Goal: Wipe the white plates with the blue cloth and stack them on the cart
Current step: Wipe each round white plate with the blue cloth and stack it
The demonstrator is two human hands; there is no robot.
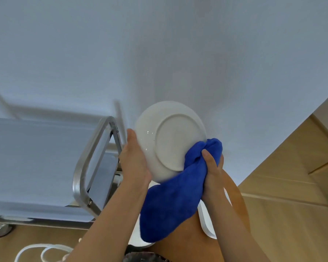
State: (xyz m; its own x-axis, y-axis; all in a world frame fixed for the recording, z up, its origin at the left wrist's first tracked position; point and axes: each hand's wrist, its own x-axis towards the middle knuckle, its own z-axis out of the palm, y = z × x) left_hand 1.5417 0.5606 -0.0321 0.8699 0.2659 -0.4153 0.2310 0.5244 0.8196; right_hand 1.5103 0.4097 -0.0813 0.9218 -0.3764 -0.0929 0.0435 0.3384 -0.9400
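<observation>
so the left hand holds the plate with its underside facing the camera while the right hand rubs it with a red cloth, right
Not quite: the cloth is blue, not red, as the head view shows. The rest stands: the left hand holds the plate with its underside facing the camera while the right hand rubs it with the cloth.

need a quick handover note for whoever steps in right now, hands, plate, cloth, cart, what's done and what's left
Left hand: holds the white plate by its left edge, with the underside facing the camera.
Right hand: grips the bunched blue cloth and presses it on the plate's lower right rim.
Cart: to the left, metal frame, no plates visible on its top shelf.
Done: wiping of this plate is under way; how far along, I cannot tell.
Left: finish wiping it, set it on the cart, then wipe and stack the others. A white shape shows below the arms, possibly more plates, but it is mostly hidden.
</observation>
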